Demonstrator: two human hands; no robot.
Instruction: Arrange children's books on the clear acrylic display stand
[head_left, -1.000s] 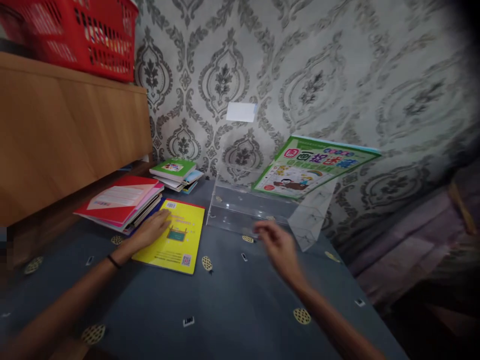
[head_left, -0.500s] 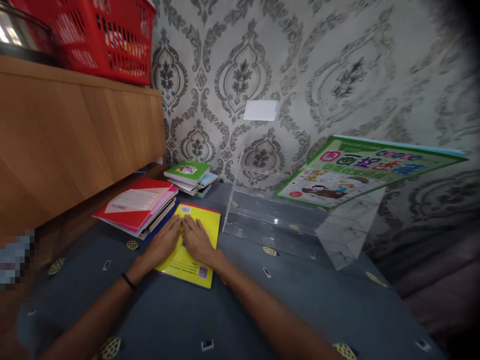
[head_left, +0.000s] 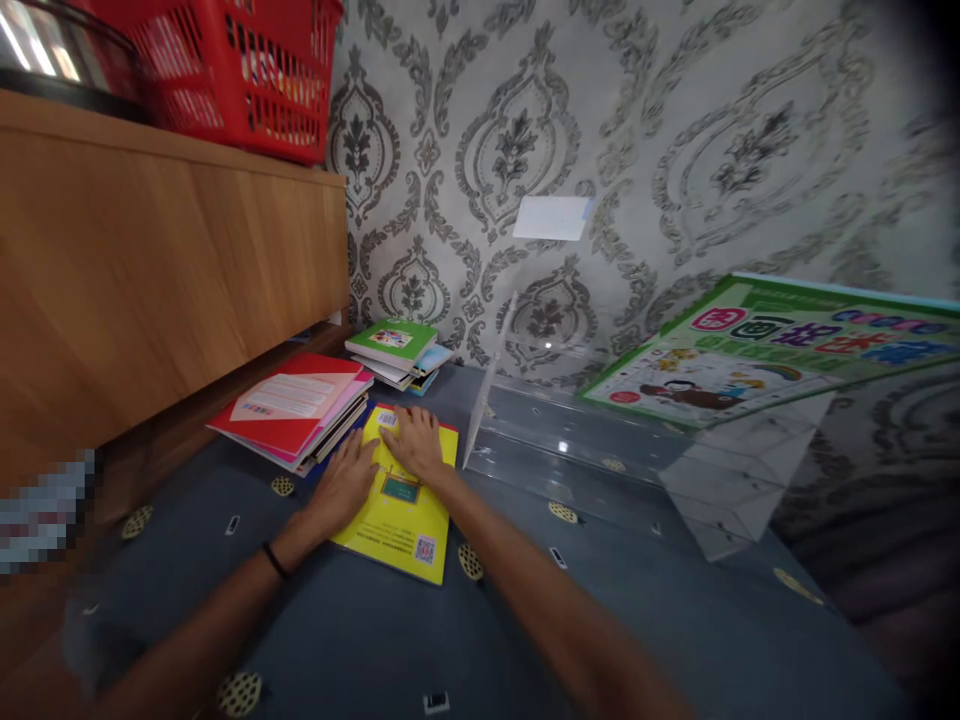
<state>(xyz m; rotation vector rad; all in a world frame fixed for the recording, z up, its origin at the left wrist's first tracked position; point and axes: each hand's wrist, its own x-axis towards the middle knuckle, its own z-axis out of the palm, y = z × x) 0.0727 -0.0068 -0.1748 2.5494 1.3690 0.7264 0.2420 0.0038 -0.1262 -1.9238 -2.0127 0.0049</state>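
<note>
Head view: thin yellow paperback book [head_left: 409, 522] with red edge lies flat on dark blue-grey patterned worktop [head_left: 360, 630], between stacks and stand. Left hand [head_left: 349, 485], black band at wrist, rests on book's left side, fingers extended, close together. Right hand [head_left: 415, 443] lies on book's upper part, thumb apart from fingers; neither clamped. Beside left: stack of books topped by red cover [head_left: 292, 405]. Behind: smaller stack with green top book [head_left: 394, 342]. Right: clear plastic stand [head_left: 739, 485] bearing green picture book [head_left: 720, 365], tilted.
</note>
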